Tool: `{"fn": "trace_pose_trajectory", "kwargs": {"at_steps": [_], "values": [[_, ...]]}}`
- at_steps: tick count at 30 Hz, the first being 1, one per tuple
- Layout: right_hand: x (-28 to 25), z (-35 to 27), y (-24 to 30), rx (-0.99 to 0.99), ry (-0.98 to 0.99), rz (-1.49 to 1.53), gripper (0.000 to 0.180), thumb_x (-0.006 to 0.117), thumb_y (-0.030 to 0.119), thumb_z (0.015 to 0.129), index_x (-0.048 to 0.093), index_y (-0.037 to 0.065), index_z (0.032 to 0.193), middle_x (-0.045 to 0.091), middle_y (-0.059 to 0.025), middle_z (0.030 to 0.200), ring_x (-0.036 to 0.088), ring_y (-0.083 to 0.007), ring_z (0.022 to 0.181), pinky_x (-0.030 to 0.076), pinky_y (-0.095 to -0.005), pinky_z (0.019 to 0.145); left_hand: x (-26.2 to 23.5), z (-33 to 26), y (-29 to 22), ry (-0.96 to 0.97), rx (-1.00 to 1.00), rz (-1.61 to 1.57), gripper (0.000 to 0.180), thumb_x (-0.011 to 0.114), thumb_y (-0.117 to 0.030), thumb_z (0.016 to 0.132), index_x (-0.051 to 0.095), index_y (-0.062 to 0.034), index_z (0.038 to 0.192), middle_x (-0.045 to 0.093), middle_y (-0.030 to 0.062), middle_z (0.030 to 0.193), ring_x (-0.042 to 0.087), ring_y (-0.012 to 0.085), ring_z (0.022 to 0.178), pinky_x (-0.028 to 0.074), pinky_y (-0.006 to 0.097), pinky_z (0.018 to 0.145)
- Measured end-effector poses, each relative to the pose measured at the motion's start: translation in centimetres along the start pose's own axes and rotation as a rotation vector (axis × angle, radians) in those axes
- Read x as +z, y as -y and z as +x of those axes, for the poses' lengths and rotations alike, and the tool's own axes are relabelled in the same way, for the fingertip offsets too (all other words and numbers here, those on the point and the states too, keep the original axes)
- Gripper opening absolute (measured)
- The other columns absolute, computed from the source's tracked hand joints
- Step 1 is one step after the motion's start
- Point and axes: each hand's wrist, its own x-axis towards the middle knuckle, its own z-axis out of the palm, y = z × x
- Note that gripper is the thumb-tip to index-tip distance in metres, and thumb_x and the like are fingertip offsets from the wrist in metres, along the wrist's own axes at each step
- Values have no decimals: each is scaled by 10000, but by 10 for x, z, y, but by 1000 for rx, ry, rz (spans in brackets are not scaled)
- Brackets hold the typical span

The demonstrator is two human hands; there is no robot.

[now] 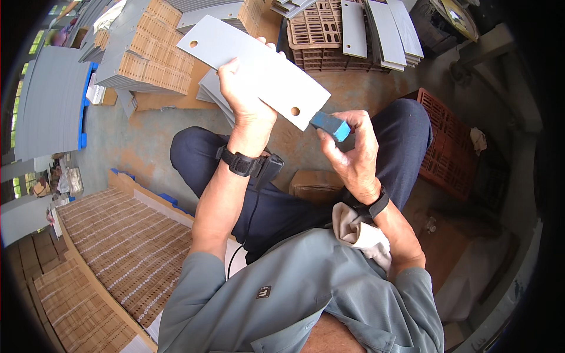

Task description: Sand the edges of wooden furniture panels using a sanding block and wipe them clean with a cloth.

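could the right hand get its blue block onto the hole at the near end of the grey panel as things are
Probably yes. The right hand holds the blue block against the near edge of the grey panel, beside the hole. Nothing lies between them, and the left hand grips farther up.

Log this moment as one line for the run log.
left hand: holds grey panel | right hand: presses blue block against panel's lower edge | posture: seated | nearby: stacked grey panels, orange crate

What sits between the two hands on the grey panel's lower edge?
In the head view, only the grey panel spans the left hand and the right hand, which presses a blue block to its corner.
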Motion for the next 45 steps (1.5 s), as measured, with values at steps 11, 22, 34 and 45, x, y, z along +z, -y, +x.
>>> {"fn": "trace_pose_trajectory", "kwargs": {"at_steps": [11,22,34,45], "values": [[1,2,-1,-39,-44,-46,382,843,44,791,580,41,1068,648,-98,973,666,-202,779,559,-302,651,0,-1,1,-34,-15,-10,586,454,-384,888,543,59,1260,605,194,1138,597,320,1087,478,469,1025],[-2,6,-3,-65,-76,-81,377,839,68,805,586,36,1083,637,-94,961,646,-193,751,549,-298,624,-1,-4,2,2,-24,-25,593,457,-378,889,536,67,1273,598,207,1161,590,330,1122,469,471,1047],[0,-4,-1,-202,-41,21,438,861,52,753,584,44,1092,669,-120,964,675,-219,766,561,-303,632,0,-4,1,23,-48,-25,586,453,-374,885,539,61,1269,593,193,1155,577,321,1101,470,462,1031],[-14,15,-20,203,-259,-47,332,820,86,833,605,46,1083,643,-42,914,565,-123,699,510,-277,654,13,-13,-2,-29,-22,-12,589,460,-355,885,526,76,1280,579,202,1172,566,317,1089,469,465,1028]]}}
